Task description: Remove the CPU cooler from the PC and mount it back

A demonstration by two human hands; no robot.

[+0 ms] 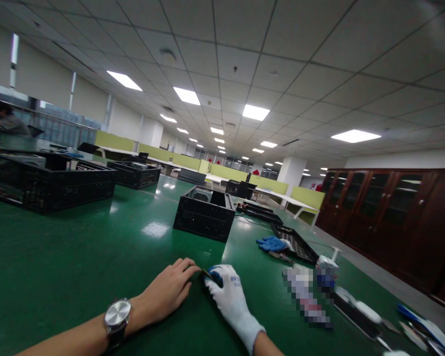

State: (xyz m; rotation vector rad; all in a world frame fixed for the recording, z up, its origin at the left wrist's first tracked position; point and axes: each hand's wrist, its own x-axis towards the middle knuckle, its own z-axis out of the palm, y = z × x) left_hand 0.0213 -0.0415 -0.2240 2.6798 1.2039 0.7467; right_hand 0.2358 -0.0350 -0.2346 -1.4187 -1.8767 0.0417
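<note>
My left hand [168,291] is bare, wears a wristwatch, and lies on the green table [77,257] with its fingers curled toward a small dark object [206,275]. My right hand [228,296] wears a white glove with blue fingertips and pinches that same small dark object from the other side. The object is too small and hidden to name. Both hands meet near the table's front middle.
A black computer case [203,212] stands ahead. Black crates [48,185] sit at the left, flat black trays [294,242] and blue gloves [271,244] at the right. Tools and a white bottle [328,262] lie near the right edge. A person sits far left.
</note>
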